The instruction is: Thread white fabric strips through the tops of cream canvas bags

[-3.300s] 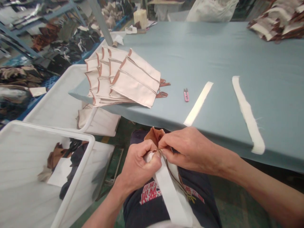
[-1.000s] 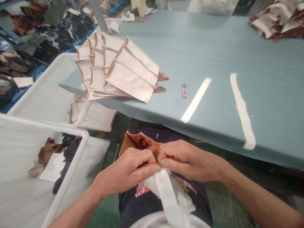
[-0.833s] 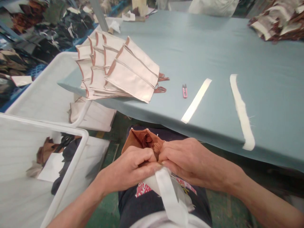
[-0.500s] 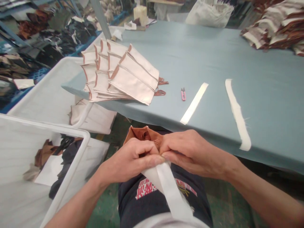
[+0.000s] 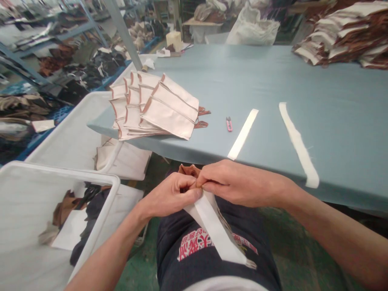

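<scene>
Cream bag (image 5: 192, 210) with a brown inside sits at a worker's lap, just below the near edge of a table (image 5: 257, 76) covered in blue-gray. The left hand (image 5: 172, 194) pinches the bag's edge between thumb and fingers; the right hand (image 5: 226, 182), close beside it, pinches the same edge. From under the left thumb, a white strip (image 5: 216, 230) slants down over dark clothing (image 5: 171, 238) printed in red and white.

On the table ahead, a pale strip (image 5: 243, 134) lies near small pink scissors (image 5: 229, 124), while a longer, frayed strip (image 5: 298, 143) rests farther right. To the left, a fanned stack of bags (image 5: 169, 111) shows brown ties at one end. A pile of brown and cream cloth (image 5: 345, 36) occupies the far right corner, with a white sack (image 5: 253, 28) beyond the table's far edge. At left, a white bin (image 5: 60, 169) holds dark and brown scraps (image 5: 91, 214).
</scene>
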The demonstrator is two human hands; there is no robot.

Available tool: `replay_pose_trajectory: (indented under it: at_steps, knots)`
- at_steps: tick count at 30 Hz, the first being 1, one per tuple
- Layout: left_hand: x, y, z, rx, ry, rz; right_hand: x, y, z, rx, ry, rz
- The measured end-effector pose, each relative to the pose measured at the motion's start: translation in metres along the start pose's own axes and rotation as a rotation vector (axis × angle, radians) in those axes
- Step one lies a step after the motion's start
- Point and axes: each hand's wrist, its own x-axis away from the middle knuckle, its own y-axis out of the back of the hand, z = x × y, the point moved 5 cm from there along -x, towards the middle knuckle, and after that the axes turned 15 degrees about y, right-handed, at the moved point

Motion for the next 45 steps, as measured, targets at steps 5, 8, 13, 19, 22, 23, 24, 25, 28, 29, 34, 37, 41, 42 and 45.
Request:
replay_pose_trajectory:
  at_steps: [5,8,13,19,22,23,24,25,28,29,34,37,41,42,45]
  knots:
    - [0.001,-0.004,-0.006,-0.023,-0.095,-0.068,0.003,0.005,0.000,0.003,-0.030,-0.217]
    - [0.000,-0.005,-0.006,-0.059,-0.142,-0.254,0.015,0.004,-0.011,-0.018,-0.182,-0.452]
    - [-0.002,-0.015,-0.002,-0.087,-0.217,-0.376,0.030,-0.028,-0.025,-0.101,-0.432,-0.429]
    - [-0.004,-0.024,0.008,0.043,-0.192,-0.357,0.035,-0.070,-0.045,-0.697,-0.400,-0.357]
    - [-0.003,-0.028,0.011,0.084,-0.199,-0.325,0.039,-0.077,-0.050,-0.817,-0.392,-0.303]
    - [-0.003,-0.029,0.012,0.073,-0.204,-0.320,0.041,-0.077,-0.050,-0.806,-0.403,-0.287]
    - [-0.002,-0.029,0.012,0.053,-0.208,-0.318,0.043,-0.075,-0.049,-0.778,-0.415,-0.275]
    - [0.000,-0.030,0.012,0.023,-0.210,-0.317,0.045,-0.073,-0.048,-0.744,-0.427,-0.257]
    - [0.005,-0.030,0.010,-0.081,-0.203,-0.348,0.049,-0.064,-0.039,-0.584,-0.442,-0.224]
    - [0.006,-0.029,0.009,-0.104,-0.202,-0.374,0.051,-0.058,-0.036,-0.483,-0.437,-0.252]
    - [0.010,-0.028,0.005,-0.100,-0.233,-0.488,0.056,-0.030,0.001,0.256,-0.227,-0.543]
    - [0.010,-0.028,0.004,-0.096,-0.279,-0.560,0.050,-0.035,0.021,0.560,-0.086,-0.494]
    - [0.010,-0.032,0.002,-0.171,-0.307,-0.587,0.033,-0.049,0.017,0.759,-0.134,-0.220]
    - [0.009,-0.034,0.002,-0.185,-0.302,-0.584,0.029,-0.051,0.013,0.755,-0.148,-0.138]
    - [0.009,-0.039,0.001,-0.206,-0.305,-0.605,0.020,-0.053,-0.002,0.661,-0.221,0.059]
